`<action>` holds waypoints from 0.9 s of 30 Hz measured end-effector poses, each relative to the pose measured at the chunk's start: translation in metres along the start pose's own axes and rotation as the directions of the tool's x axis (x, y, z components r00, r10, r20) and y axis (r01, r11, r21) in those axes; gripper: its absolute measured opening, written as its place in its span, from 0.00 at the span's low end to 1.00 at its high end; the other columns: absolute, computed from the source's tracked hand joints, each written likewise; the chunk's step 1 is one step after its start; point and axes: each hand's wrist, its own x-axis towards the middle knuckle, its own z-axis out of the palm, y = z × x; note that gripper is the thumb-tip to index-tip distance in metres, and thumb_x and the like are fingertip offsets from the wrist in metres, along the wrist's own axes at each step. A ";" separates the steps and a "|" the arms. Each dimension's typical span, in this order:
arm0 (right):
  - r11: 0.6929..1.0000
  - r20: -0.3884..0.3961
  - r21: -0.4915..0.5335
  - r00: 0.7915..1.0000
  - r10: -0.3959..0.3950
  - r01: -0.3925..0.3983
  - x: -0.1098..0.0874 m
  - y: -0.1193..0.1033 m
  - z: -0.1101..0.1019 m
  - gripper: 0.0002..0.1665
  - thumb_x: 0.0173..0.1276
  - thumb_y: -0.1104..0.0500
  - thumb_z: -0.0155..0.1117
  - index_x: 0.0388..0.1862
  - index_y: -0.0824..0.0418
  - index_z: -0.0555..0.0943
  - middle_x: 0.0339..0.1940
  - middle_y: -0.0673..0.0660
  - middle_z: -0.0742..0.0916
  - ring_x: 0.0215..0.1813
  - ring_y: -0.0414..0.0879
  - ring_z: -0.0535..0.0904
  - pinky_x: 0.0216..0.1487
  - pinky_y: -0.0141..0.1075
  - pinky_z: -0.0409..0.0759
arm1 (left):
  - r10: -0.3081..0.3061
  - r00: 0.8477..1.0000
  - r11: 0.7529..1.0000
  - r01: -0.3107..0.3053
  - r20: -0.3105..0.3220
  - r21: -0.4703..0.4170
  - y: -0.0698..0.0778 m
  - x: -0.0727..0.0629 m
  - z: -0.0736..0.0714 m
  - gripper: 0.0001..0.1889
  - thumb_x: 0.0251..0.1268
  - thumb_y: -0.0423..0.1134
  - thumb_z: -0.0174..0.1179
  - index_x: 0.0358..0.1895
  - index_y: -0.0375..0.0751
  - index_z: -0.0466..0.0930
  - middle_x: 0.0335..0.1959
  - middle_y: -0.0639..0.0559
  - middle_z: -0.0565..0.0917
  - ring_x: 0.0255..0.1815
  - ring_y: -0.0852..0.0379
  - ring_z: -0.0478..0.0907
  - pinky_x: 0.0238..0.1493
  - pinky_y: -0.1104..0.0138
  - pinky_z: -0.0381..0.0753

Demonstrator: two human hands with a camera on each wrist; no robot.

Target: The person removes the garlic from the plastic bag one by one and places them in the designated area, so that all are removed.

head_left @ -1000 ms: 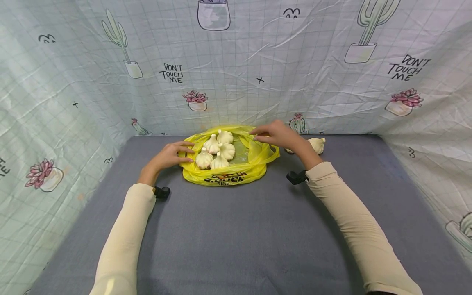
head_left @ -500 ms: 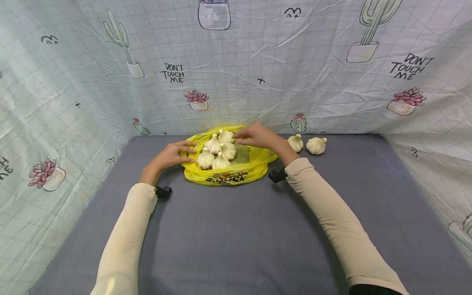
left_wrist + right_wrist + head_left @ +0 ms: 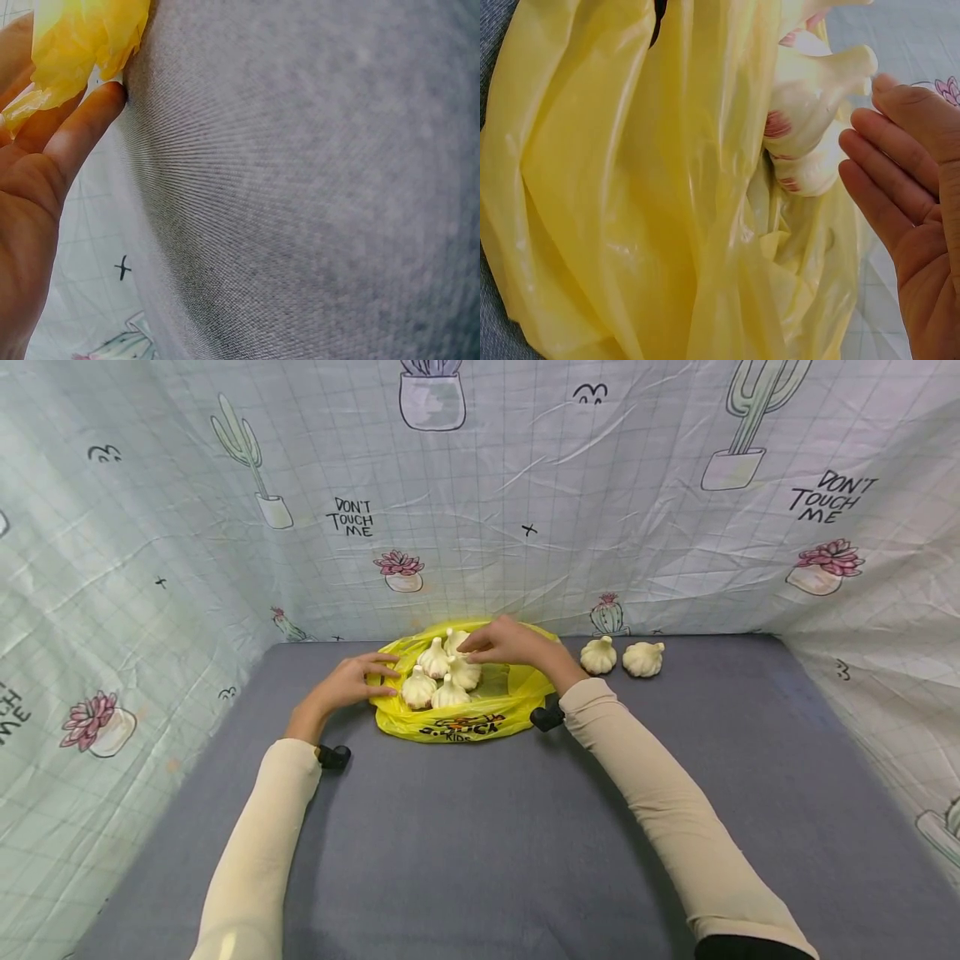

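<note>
With fingers relaxed, the left grip (image 3: pixel 348 682) is touching the left rim of the yellow bag (image 3: pixel 461 727), five garlic bulbs (image 3: pixel 459 675) are sitting inside it, the right grip (image 3: pixel 512 644) is hovering loose-fingered over it, and two loose bulbs (image 3: pixel 642 660) are lying right of it

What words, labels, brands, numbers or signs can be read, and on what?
"DON'T TOUCH ME": twice in full on the pale gridded cloth backdrop.
"ME": backdrop's left edge, words above cut off.
"X": small black marks, same backdrop.
"KID": front of the yellow plastic bag; ending creased.
Larger lettering above it: too crumpled to read.
Numbers: none.
</note>
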 end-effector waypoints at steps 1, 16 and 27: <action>1.000 0.005 0.009 1.000 0.004 -0.004 0.001 0.000 0.001 0.19 0.76 0.53 0.64 0.61 0.57 0.85 0.56 0.54 0.89 0.53 0.47 0.87 0.56 0.39 0.83 | -0.003 1.000 1.000 0.003 0.002 -0.003 0.000 0.000 0.000 0.20 0.66 0.42 0.71 0.58 0.37 0.86 0.72 0.44 0.74 0.76 0.39 0.64 0.73 0.42 0.63; 0.999 0.031 0.022 0.999 0.036 -0.037 0.010 -0.004 0.009 0.20 0.75 0.52 0.66 0.61 0.56 0.85 0.55 0.53 0.89 0.51 0.45 0.88 0.53 0.37 0.84 | -0.002 1.000 1.000 0.002 0.007 -0.016 0.000 0.000 0.000 0.20 0.66 0.41 0.70 0.58 0.37 0.86 0.72 0.43 0.74 0.76 0.39 0.63 0.73 0.42 0.62; 0.999 0.047 0.008 0.998 0.051 -0.051 0.017 -0.004 0.011 0.20 0.74 0.52 0.66 0.61 0.55 0.86 0.54 0.53 0.89 0.51 0.45 0.87 0.53 0.38 0.83 | -0.013 1.000 1.000 0.014 0.004 -0.024 0.001 -0.001 0.000 0.20 0.65 0.41 0.71 0.58 0.37 0.86 0.72 0.43 0.74 0.76 0.39 0.63 0.73 0.42 0.62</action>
